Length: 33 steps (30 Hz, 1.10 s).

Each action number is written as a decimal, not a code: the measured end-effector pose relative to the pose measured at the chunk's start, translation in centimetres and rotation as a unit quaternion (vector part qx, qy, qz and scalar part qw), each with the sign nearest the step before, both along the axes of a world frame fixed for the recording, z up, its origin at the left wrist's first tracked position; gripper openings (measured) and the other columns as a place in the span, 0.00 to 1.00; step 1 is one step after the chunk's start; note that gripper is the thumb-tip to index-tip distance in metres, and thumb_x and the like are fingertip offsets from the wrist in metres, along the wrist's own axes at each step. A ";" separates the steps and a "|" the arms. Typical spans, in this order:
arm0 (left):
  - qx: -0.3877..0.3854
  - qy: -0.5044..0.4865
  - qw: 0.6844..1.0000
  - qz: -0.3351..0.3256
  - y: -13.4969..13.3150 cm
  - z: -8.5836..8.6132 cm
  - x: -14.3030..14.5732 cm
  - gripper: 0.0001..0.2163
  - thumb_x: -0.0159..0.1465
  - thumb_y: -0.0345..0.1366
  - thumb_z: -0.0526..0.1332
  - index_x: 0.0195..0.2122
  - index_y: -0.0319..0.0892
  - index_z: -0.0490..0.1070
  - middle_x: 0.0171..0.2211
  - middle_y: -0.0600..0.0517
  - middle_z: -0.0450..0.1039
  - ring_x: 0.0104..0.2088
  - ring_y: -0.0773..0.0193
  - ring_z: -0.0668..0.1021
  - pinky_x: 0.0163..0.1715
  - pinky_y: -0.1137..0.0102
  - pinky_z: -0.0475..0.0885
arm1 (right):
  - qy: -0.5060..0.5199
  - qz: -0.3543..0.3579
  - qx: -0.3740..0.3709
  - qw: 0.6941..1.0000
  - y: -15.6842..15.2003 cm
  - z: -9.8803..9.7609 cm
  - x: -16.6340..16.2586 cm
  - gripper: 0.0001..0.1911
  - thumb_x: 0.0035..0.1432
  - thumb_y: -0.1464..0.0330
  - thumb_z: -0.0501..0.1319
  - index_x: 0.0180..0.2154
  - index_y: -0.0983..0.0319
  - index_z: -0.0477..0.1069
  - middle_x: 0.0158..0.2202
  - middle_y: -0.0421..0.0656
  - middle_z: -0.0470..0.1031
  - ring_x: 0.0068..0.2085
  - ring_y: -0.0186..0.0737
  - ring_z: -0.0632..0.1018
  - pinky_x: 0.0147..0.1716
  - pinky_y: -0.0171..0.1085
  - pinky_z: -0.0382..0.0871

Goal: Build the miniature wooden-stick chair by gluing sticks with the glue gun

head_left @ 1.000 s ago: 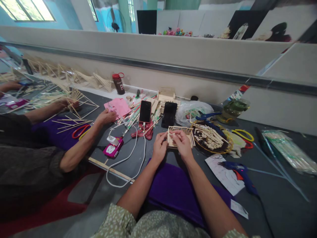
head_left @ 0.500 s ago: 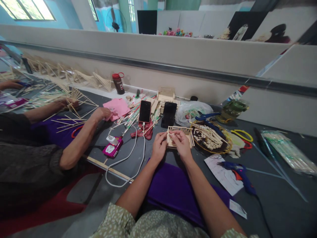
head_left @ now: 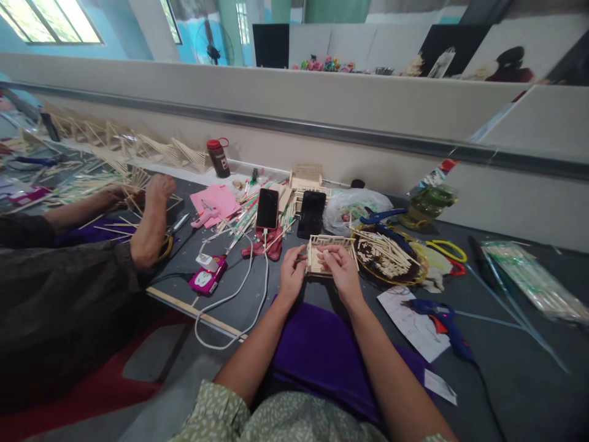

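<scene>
Between my hands is a small box-like frame of thin wooden sticks (head_left: 317, 265), with slatted rails along its far side. My left hand (head_left: 291, 273) grips the frame's left edge, fingers curled. Over the frame's near right part, my right hand (head_left: 343, 269) has its thumb and fingers pinched together; what is in the pinch, if anything, is too small to make out. Just right of the frame, a round basket (head_left: 426, 270) holds cut stick pieces (head_left: 386, 255) and blue-handled pliers (head_left: 384, 217). Beneath my forearms lies a purple cloth (head_left: 317, 350).
A blue glue gun (head_left: 444, 319) rests on paper (head_left: 393, 307) at right. Two phones (head_left: 267, 209), a white cable (head_left: 251, 270) and a magenta power adapter (head_left: 207, 274) lie beyond and left. At left, a co-worker's hands (head_left: 159, 187) handle a stick structure. Bagged sticks (head_left: 534, 276) lie far right.
My right fingers have shifted slightly over the frame, and my left fingers have loosened a little at its edge. The co-worker's nearer hand moved from the pink glue gun back to the stick structure.
</scene>
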<state>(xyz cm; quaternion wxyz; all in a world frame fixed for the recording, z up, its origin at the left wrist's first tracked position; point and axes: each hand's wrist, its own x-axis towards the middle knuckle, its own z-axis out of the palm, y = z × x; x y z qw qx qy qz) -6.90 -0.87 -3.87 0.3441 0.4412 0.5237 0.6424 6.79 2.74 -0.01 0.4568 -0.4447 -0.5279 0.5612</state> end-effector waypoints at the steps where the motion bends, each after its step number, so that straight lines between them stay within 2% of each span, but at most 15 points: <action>1: 0.001 -0.002 1.000 0.002 0.0 0.0 0.0 0.18 0.60 0.30 0.58 0.51 0.44 0.75 0.49 0.46 0.72 0.43 0.60 0.79 0.46 0.64 0.74 | -0.002 0.000 0.001 1.000 -0.1 0.0 0.1 0.19 0.55 0.51 0.64 0.40 0.58 0.70 0.48 0.48 0.80 0.43 0.44 0.80 0.32 0.37 0.76; 8: 0.007 0.022 0.999 0.031 -0.2 0.1 -0.1 0.14 0.62 0.32 0.59 0.48 0.43 0.76 0.47 0.46 0.73 0.41 0.60 0.79 0.47 0.62 0.73 | 0.005 0.014 0.011 1.000 0.4 -0.1 -0.5 0.18 0.55 0.51 0.64 0.39 0.57 0.69 0.48 0.48 0.80 0.42 0.43 0.79 0.30 0.36 0.74; 22: 0.030 0.089 0.996 0.008 -0.2 0.1 -0.2 0.17 0.62 0.31 0.59 0.51 0.45 0.76 0.46 0.46 0.74 0.47 0.58 0.75 0.52 0.62 0.69 | 0.021 0.046 0.008 0.999 0.8 -0.6 -0.9 0.19 0.53 0.50 0.64 0.38 0.57 0.69 0.48 0.48 0.80 0.41 0.43 0.80 0.29 0.35 0.72; 28: 0.036 0.105 0.994 0.005 -0.1 -0.3 -0.3 0.17 0.62 0.31 0.59 0.52 0.45 0.76 0.47 0.47 0.73 0.46 0.59 0.76 0.51 0.62 0.70 | 0.047 0.039 -0.011 0.998 0.5 0.1 -0.7 0.19 0.51 0.51 0.67 0.37 0.57 0.71 0.43 0.46 0.81 0.40 0.43 0.80 0.29 0.34 0.71; 33: 0.033 0.109 0.993 0.016 -0.1 -0.5 -0.5 0.15 0.63 0.32 0.59 0.51 0.44 0.76 0.46 0.47 0.74 0.44 0.60 0.76 0.50 0.62 0.71 | 0.124 0.014 -0.067 0.990 -0.1 1.3 0.0 0.19 0.47 0.53 0.71 0.35 0.58 0.73 0.40 0.45 0.82 0.37 0.39 0.79 0.29 0.34 0.72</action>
